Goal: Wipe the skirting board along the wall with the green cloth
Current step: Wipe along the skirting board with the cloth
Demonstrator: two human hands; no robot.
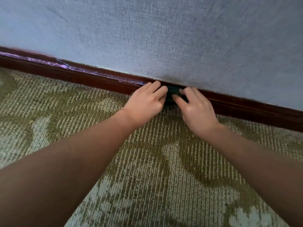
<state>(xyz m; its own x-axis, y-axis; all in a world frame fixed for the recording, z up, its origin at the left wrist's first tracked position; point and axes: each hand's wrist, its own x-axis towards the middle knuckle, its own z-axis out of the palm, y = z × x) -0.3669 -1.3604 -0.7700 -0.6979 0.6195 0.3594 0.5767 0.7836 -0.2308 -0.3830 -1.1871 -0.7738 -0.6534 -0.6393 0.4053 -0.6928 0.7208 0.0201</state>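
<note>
Between my two grips, bunched into a dark wad, the green cloth [172,93] is pressed against the skirting board [82,76] where it meets the wall [164,38]. My left grip [144,102] has its fingers curled onto the cloth's left side. My right grip [196,110] is bent over the cloth's right side with a finger across the front. I read both as grasping the cloth, though the right one is a little blurred.

As for progress, the cloth is on the board and the wiping looks under way rather than finished. Left of my left grip, the board's top edge shows pale purplish streaks, and I cannot tell whether they are dust, scuffs or glare. Right of my right grip, the board runs dark and even to the frame's edge. Nothing shows which stretch has been covered, so I judge a good length of board on at least one side is left to do. Below both grips is patterned carpet [147,161].
</note>
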